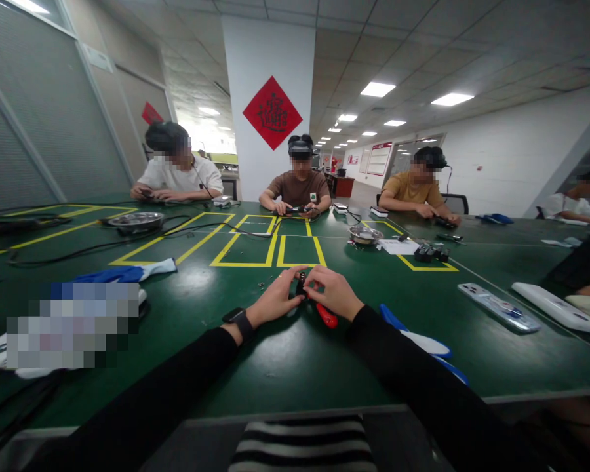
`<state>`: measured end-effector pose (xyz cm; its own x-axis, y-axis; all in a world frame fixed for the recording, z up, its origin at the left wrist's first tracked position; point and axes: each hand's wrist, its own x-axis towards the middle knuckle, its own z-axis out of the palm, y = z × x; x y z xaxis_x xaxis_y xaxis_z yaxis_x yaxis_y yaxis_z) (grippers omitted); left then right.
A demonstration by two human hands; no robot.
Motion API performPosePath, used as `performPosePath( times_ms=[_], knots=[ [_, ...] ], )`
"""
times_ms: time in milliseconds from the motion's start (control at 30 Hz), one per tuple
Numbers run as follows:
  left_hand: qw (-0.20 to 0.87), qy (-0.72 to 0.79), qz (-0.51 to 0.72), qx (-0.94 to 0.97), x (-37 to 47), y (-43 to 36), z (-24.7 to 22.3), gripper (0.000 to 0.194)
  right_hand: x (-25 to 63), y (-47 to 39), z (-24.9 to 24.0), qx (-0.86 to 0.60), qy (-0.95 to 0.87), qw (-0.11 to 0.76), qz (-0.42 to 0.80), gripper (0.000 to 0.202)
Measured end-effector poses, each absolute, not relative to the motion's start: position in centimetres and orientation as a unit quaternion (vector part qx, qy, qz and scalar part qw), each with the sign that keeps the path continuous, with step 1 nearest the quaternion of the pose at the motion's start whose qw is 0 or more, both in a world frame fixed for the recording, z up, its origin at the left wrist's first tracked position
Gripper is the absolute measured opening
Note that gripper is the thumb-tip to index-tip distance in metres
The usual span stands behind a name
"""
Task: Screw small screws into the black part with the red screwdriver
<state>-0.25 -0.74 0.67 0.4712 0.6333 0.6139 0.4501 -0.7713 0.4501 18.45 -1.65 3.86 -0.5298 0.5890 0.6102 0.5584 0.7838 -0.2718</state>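
Observation:
My left hand [275, 300], with a watch on its wrist, curls its thumb and fingers about a small black part with a shiny metal end [302, 279]. From the other side my right hand [335, 292] pinches the same part; the exact contact is partly hidden by the fingers. A red handle [327, 316] sticks out from beneath my right hand, the remainder of that tool being covered. Several tiny loose pieces [262, 286] lie on the green table just beyond my left hand.
Blue-and-white gloves [425, 344] lie by my right forearm, and a phone [499, 307] farther right. Metal bowls [365, 235] [140, 221], black blocks [431, 254] and cables [177, 226] are spread across the table [187, 387]. Several people sit opposite, their hands at small objects.

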Motion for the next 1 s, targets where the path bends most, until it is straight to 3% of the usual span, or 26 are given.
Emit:
performPosePath(
  times_ms=[133,333,567,1000],
  knots=[
    [0.092,0.358,0.405,0.836,-0.34,-0.54,0.74,0.055,18.53,-1.56,3.66,-0.338,-0.881,0.333,0.0,0.003],
    [0.082,0.364,0.38,0.847,-0.56,-0.36,0.81,0.024,18.27,-1.73,4.05,-0.319,-0.903,0.269,-0.097,0.003],
    [0.084,0.365,0.391,0.841,-0.48,-0.26,0.73,0.027,18.11,-1.92,4.4,-0.299,-0.912,0.229,-0.159,0.011],
    [0.082,0.358,0.383,0.848,-0.74,-0.13,0.83,0.029,18.14,-1.48,3.89,-0.317,-0.907,0.257,-0.1,0.012]
  ],
)
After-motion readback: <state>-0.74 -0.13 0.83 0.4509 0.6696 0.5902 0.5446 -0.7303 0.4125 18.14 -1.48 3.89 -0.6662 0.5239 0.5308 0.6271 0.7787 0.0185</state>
